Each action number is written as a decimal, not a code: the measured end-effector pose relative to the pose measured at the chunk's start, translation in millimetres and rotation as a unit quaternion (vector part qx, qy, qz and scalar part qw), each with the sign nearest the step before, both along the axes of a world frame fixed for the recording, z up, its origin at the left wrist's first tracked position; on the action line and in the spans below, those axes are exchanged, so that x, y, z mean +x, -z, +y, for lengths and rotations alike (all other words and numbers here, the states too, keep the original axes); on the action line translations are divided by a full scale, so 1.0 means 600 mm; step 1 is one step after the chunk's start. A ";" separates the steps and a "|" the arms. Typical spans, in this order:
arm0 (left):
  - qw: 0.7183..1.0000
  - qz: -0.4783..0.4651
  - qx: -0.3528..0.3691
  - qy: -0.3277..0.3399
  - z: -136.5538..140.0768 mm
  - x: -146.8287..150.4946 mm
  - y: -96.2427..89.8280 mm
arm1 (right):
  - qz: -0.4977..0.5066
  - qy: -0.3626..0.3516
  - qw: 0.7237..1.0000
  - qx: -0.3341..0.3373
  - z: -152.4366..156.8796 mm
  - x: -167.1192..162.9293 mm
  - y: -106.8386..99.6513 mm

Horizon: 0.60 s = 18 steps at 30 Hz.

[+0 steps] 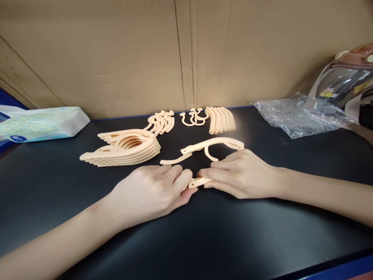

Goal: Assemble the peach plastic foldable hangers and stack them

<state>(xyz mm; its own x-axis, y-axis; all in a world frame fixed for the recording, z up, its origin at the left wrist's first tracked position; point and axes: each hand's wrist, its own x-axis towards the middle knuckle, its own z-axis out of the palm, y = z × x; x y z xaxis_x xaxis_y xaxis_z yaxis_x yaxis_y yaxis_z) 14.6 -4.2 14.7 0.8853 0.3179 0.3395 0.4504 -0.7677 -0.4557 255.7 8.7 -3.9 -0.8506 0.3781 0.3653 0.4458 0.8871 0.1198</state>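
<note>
My left hand (pixel 159 190) is closed near the middle of the black table, its fingertips pinching the end of a cream plastic hanger piece (pixel 199 182). My right hand (pixel 243 175) grips the same piece from the other side, with thumb and fingers pressed together. Just behind the hands, a long curved hanger arm (pixel 212 144) reaches to the right hand's knuckles. Below that arm show a hook-shaped part (pixel 208 153) and a short curved bar (pixel 176 159). Fingers hide most of the held piece, and I cannot tell how these parts join.
A stack of folded hangers (pixel 125 151) lies left of centre. Behind it are loose hanger parts (pixel 163 121), several hooks (pixel 194 116) and a row of arms (pixel 222 119). A tissue pack (pixel 43 122), crinkled plastic bag (pixel 297 114) and clear bag (pixel 340 83) flank them; cardboard (pixel 116 54) stands behind.
</note>
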 end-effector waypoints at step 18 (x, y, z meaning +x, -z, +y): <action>1.000 -0.001 -0.016 0.002 0.001 0.002 0.000 | 0.002 0.010 1.000 -0.027 0.001 0.000 -0.001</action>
